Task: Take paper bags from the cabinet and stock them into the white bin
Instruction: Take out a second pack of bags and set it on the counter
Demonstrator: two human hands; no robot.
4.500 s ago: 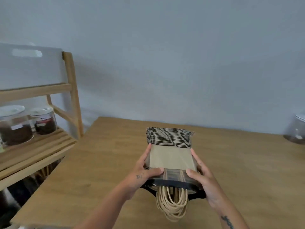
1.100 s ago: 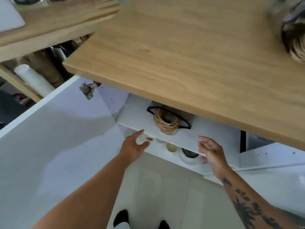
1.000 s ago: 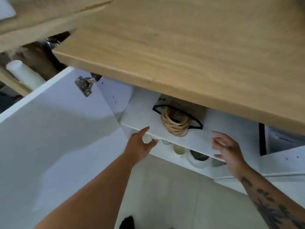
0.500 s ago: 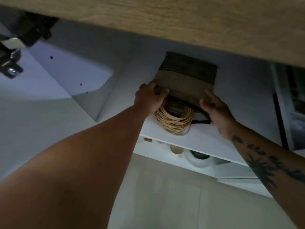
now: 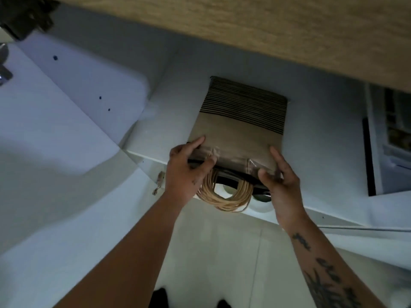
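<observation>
While flat, paper bags [image 5: 239, 138] lengthwise, handles-outward.

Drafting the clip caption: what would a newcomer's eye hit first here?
A bundle of flat brown paper bags, dark-striped at its far end, sits on the white cabinet shelf, centre frame. The left hand and right hand grip its near corners; looped tan twine handles hang over the shelf edge between them.

The white shelf [image 5: 169, 121] carries one flat stack of brown bags [image 5: 240, 130], striped end toward the back, near end over the front edge, handles [image 5: 224, 201] hanging off
</observation>
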